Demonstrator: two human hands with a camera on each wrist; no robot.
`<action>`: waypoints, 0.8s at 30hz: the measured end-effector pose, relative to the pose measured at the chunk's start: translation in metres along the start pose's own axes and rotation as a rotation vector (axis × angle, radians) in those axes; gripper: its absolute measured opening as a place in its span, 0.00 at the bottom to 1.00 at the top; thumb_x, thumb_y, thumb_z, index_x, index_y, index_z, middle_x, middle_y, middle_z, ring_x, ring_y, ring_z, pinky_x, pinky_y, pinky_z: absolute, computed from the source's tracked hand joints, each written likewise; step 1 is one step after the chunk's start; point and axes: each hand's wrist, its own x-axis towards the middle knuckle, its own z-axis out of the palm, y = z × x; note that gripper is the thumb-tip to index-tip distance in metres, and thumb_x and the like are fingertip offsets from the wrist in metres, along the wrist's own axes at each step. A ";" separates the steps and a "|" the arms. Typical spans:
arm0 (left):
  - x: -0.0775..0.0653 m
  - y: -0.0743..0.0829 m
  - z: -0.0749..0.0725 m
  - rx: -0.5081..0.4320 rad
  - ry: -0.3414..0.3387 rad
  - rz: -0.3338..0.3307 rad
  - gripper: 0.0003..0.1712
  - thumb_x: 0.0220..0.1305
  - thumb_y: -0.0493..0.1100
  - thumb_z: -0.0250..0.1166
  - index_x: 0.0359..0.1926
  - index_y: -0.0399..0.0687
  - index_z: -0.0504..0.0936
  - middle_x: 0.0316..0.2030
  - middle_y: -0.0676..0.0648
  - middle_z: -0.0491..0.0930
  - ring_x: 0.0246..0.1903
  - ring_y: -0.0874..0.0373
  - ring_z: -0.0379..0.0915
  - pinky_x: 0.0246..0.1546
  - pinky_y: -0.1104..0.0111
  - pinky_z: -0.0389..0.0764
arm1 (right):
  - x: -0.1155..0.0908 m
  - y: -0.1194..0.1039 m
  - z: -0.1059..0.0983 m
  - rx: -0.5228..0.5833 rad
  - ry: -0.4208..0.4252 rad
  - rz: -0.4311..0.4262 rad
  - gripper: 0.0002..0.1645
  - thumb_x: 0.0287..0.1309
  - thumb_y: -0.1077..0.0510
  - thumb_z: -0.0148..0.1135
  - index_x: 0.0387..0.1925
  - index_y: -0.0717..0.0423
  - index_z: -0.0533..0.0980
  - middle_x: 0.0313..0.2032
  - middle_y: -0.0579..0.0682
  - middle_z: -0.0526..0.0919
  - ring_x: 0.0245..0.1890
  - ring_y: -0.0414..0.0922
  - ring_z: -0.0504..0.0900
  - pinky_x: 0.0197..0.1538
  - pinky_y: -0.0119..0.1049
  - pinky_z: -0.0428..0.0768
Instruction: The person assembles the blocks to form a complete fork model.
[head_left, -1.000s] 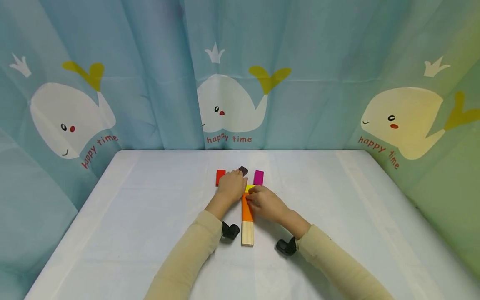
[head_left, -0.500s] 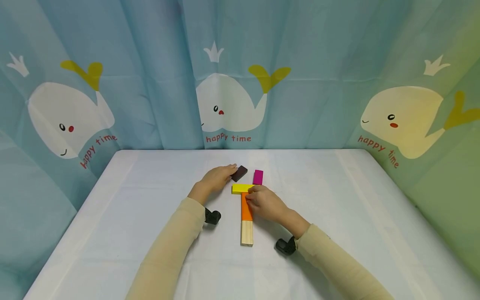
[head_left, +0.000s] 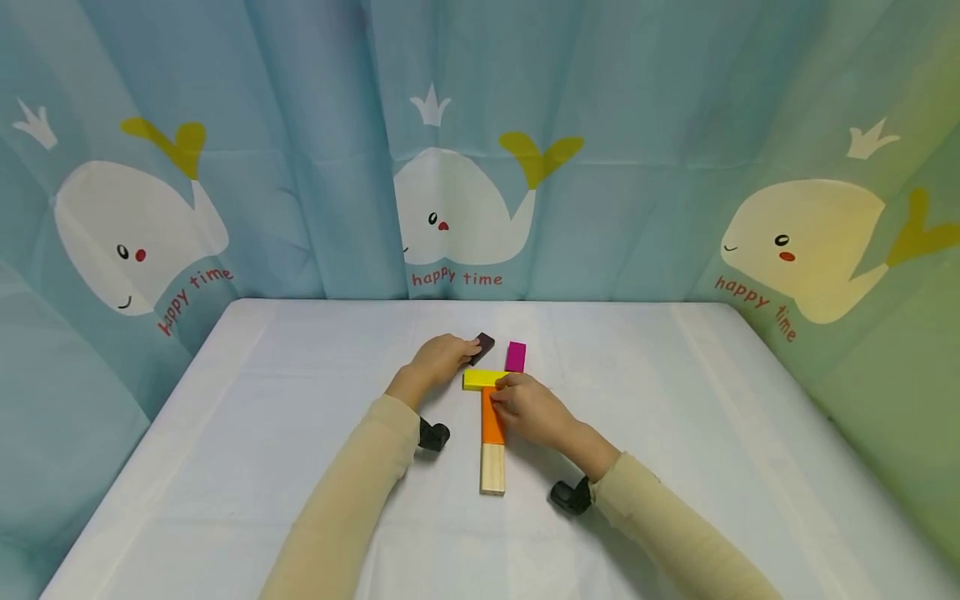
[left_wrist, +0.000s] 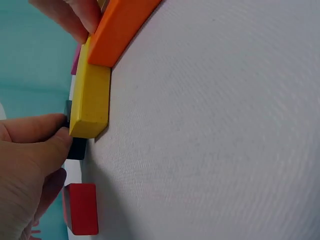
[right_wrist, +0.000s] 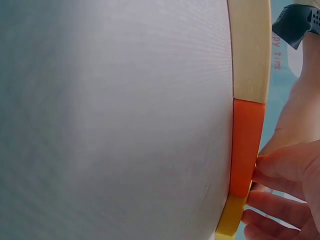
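Note:
My left hand (head_left: 438, 360) pinches the near-left side of a dark brown block (head_left: 483, 347) between thumb and forefinger, as the left wrist view also shows. Just in front of that block lies a yellow block (head_left: 482, 380), set crosswise at the far end of an orange block (head_left: 492, 417). A plain wooden block (head_left: 492, 469) continues the line toward me. My right hand (head_left: 536, 408) rests its fingertips on the yellow and orange blocks near their joint. Under my left hand, a red block (left_wrist: 84, 209) shows only in the left wrist view.
A magenta block (head_left: 516, 357) lies right of the dark one, behind the yellow block. The white tabletop (head_left: 225, 467) extends around the blocks. Behind its far edge hangs a blue curtain (head_left: 330, 167) with printed whales.
My left hand has moved left off the yellow block, then slightly right onto the dark block. It now hides the red block in the head view. My right hand stays in place.

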 end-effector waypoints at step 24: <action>0.010 0.028 0.010 0.143 0.063 -0.151 0.16 0.64 0.41 0.58 0.53 0.48 0.80 0.43 0.49 0.81 0.40 0.55 0.76 0.45 0.67 0.76 | 0.001 0.002 0.000 -0.003 0.003 -0.021 0.11 0.52 0.64 0.63 0.37 0.66 0.82 0.38 0.58 0.80 0.41 0.51 0.77 0.48 0.42 0.76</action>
